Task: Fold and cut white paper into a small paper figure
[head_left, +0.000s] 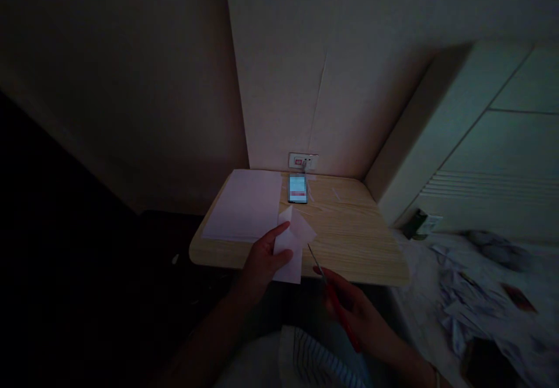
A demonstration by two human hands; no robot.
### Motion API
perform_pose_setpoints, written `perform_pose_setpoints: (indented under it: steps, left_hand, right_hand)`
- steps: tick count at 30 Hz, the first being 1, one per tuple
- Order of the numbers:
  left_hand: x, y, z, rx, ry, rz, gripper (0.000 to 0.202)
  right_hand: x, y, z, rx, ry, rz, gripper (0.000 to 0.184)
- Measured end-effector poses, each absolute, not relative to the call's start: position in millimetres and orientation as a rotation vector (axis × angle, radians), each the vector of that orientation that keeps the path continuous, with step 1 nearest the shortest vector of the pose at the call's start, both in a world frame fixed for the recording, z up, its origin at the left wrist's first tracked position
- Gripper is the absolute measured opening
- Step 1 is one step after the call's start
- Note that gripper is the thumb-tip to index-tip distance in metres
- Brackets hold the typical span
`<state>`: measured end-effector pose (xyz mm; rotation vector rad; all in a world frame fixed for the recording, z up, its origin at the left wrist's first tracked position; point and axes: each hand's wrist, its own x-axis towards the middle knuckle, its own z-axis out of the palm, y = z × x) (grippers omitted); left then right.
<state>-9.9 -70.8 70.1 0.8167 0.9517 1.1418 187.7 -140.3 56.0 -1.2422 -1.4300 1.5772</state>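
The room is dim. My left hand (263, 258) pinches a folded piece of white paper (293, 242) above the front edge of a small wooden table (358, 236). My right hand (356, 309) is closed round red-handled scissors (334, 295), whose thin blades point up and left toward the paper's lower right edge. The blade tip is just short of the paper. A stack of white sheets (244, 204) lies flat on the table's left half. A lit phone (297, 189) lies at the table's back edge.
A wall socket (303, 160) sits just behind the phone. A pale cabinet or headboard (480, 137) stands to the right. Scraps of paper and cloth (476, 295) lie on the bed surface at lower right. Striped cloth (305, 362) covers my lap.
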Motion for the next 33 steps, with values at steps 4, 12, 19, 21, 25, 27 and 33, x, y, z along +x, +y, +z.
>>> perform_pose_setpoints:
  steps: [4,12,19,21,25,27,33]
  left_hand:
    - [-8.4,-72.6,71.1,0.841,0.94,1.106,0.076]
    - [-11.8,-71.7,72.1,0.809,0.933,1.172,0.079]
    - [-9.8,-74.0,71.6,0.823,0.898,1.089,0.079]
    - [-9.5,-74.1,71.5,0.837,0.891,1.074,0.079]
    - [-10.0,-74.5,73.9,0.863,0.909,1.046,0.08]
    - [-10.4,-75.0,76.1,0.863,0.917,1.034,0.08]
    - [-10.3,-76.1,80.0,0.855,0.929,1.002,0.079]
  right_hand:
    - [175.9,-136.8,58.2,-1.277,-1.315,1.562,0.061]
    - [175.6,-140.2,49.5,-1.296,-1.25,1.612,0.058]
    - [168.7,-139.5,49.7,-1.228,-1.173,1.689,0.056]
    - [167.7,-138.6,50.3,-1.237,-1.146,1.716,0.057]
    - [167.4,-137.8,50.4,-1.181,-1.109,1.764,0.055]
    - [167.5,-137.7,49.8,-1.176,-1.11,1.762,0.054]
    - [168.2,-137.6,47.5,-1.166,-1.1,1.761,0.054]
